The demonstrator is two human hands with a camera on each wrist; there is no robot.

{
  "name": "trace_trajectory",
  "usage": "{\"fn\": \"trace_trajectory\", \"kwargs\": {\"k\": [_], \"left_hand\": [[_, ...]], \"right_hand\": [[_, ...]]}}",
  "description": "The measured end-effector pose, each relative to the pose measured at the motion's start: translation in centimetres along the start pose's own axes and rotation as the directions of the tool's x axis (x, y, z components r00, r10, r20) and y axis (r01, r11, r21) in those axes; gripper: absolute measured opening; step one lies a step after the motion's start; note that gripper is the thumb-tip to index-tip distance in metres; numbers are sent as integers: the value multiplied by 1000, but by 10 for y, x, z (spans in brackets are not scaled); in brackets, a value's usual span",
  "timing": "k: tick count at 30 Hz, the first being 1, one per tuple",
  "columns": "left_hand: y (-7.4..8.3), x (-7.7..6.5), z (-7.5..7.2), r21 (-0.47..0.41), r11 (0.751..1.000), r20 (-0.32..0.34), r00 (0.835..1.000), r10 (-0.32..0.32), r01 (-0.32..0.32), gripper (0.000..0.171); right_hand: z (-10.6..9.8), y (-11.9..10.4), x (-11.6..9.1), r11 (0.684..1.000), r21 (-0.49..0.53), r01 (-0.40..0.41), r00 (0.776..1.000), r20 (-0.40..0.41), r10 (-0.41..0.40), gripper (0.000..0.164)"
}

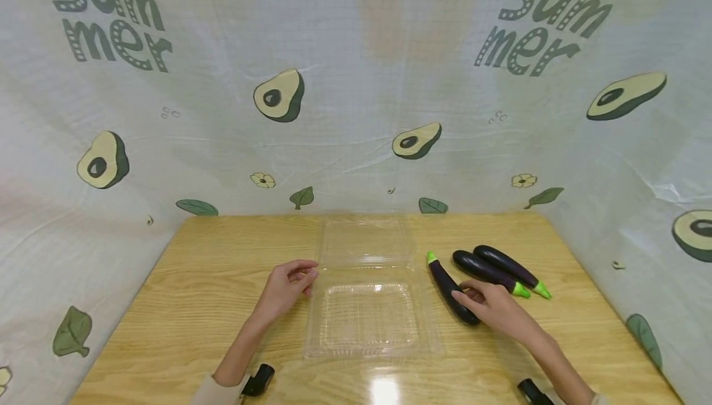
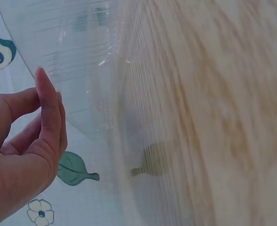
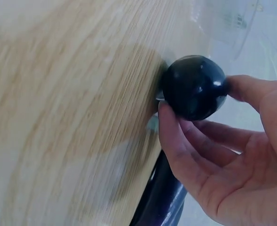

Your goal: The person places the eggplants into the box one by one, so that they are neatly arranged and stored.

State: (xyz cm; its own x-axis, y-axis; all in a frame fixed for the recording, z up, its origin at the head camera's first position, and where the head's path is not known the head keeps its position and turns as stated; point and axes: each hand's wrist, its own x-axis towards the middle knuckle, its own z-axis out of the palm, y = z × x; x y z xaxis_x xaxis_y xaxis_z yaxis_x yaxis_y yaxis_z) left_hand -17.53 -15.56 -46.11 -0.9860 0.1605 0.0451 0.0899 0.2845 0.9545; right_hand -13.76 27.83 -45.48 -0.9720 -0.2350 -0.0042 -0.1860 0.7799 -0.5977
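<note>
A clear plastic clamshell container [image 1: 367, 318] lies spread out on the wooden table, its lid [image 1: 364, 238] folded away to the far side. At the container's left edge, near the hinge, is my left hand [image 1: 286, 290]; its fingers are loosely bent with nothing between them, fingertips right at the plastic edge. To the right of the container, my right hand [image 1: 492, 309] pinches a dark purple eggplant [image 1: 445, 285] between thumb and fingers. That eggplant's green stem end points away from me. Its rounded dark end [image 3: 194, 87] faces the right wrist camera.
Two more eggplants, a nearer one [image 1: 477, 267] and a farther one [image 1: 506, 264], lie side by side just beyond my right hand, green ends toward the right. A white cloth [image 1: 345, 164] printed with avocados and leaves hangs around the table [image 1: 206, 281] at the back and sides.
</note>
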Motion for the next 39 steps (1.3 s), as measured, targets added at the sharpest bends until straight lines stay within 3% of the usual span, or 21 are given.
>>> {"fn": "trace_trajectory", "kwargs": {"k": [12, 18, 22, 32, 39], "left_hand": [[-2, 1, 1, -9, 1000, -5, 1000, 27, -27, 26], [-1, 0, 0, -11, 1000, -8, 1000, 19, -19, 26], [0, 0, 1, -25, 1000, -6, 1000, 3, -3, 27], [-1, 0, 1, -27, 1000, -13, 1000, -11, 11, 26], [0, 0, 1, -24, 1000, -13, 1000, -9, 9, 27]], "right_hand": [[0, 0, -3, 999, 44, -18, 1000, 9, 17, 44], [-4, -2, -3, 996, 80, -46, 999, 1, 46, 53], [-9, -6, -2, 994, 93, -51, 999, -10, 52, 51], [-25, -18, 4, 998, 46, 49, 997, -70, -46, 44], [-32, -31, 9, 996, 44, 74, 995, -65, -71, 45]]}}
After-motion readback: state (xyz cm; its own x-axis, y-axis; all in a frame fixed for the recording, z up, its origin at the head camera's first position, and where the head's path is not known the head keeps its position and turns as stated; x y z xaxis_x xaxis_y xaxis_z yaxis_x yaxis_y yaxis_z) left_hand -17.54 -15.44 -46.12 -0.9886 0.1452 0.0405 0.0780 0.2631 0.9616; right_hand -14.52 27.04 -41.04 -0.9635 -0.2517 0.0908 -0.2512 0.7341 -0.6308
